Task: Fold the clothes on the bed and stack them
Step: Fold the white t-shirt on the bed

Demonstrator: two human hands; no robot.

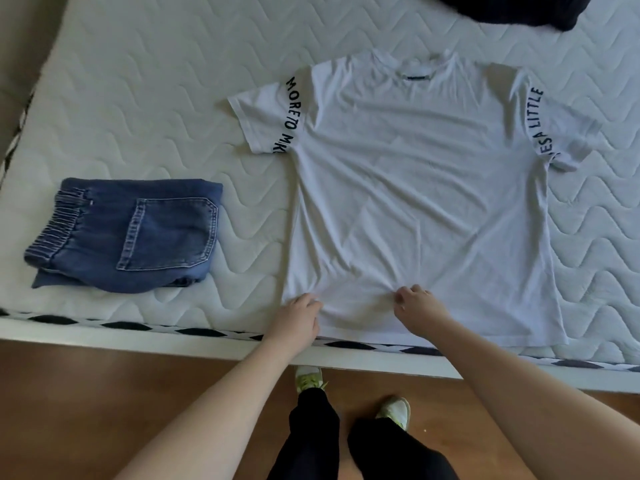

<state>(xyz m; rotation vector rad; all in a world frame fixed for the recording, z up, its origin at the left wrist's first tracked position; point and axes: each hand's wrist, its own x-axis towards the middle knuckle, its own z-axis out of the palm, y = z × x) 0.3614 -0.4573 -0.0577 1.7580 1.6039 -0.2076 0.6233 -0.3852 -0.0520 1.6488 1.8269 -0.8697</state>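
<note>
At the left of the white quilted mattress (pixel 145 109) a folded pair of blue denim shorts (pixel 128 233) lay by itself, so the stack had only its first piece, and the white short-sleeved cotton T-shirt with black lettering on its sleeves (pixel 419 181) was spread flat beside it, collar away from the person. The left hand (pixel 298 317) and the right hand (pixel 417 308) each pinched a bunch of fabric near the hem, fingers curled into the cloth. I judged the shirt's fold was only starting; the next move would need the cloth kept taut, while a dark crumpled garment (pixel 478 8) waited at the far edge
</note>
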